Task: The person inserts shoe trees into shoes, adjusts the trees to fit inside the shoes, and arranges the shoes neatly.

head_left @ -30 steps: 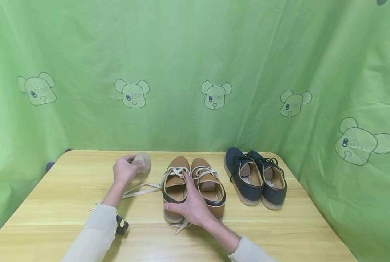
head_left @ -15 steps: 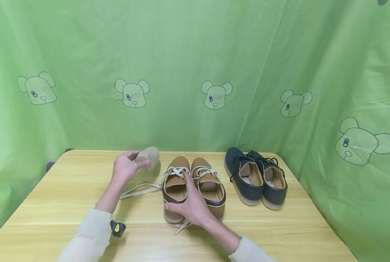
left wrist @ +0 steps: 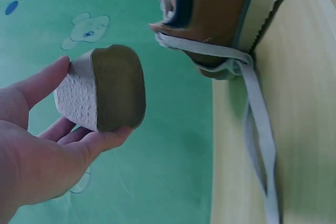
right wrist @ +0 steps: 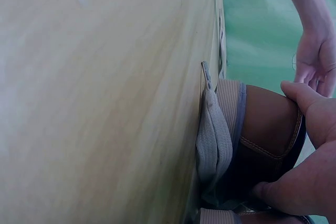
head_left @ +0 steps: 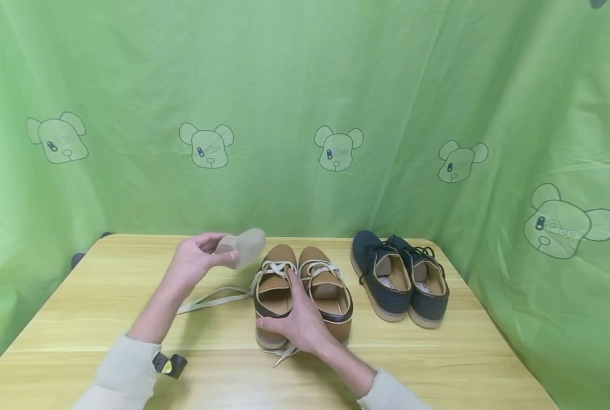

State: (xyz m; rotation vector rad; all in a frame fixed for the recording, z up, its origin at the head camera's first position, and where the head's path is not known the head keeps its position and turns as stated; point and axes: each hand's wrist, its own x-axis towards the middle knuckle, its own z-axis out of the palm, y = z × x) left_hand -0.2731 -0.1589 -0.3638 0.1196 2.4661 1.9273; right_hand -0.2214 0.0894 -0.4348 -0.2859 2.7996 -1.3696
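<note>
My left hand (head_left: pixel 194 263) pinches a grey moulded-pulp shoe insert (head_left: pixel 248 246) above the table, left of the brown shoes' toes. In the left wrist view the insert (left wrist: pixel 119 90) shows a hollow, darker inside, with thumb and fingers on opposite sides. Two brown lace-up shoes stand side by side, toes away from me. My right hand (head_left: pixel 303 323) grips the left brown shoe (head_left: pixel 280 254) round its heel, thumb on the outer side. Part of the right brown shoe (head_left: pixel 312 256) is behind that hand. A loose pale shoelace (head_left: pixel 215 300) trails left over the table.
A pair of navy lace-up shoes (head_left: pixel 387 302) stands to the right on the wooden table (head_left: pixel 79 319). Behind and on both sides hangs a green curtain (head_left: pixel 274 193) with bear drawings. Another lace end (head_left: pixel 284 354) lies behind the brown shoes' heels.
My left hand has moved a little to the right with the shoe insert, bringing it up beside the left brown shoe's toe. The right hand and the shoes have stayed put.
</note>
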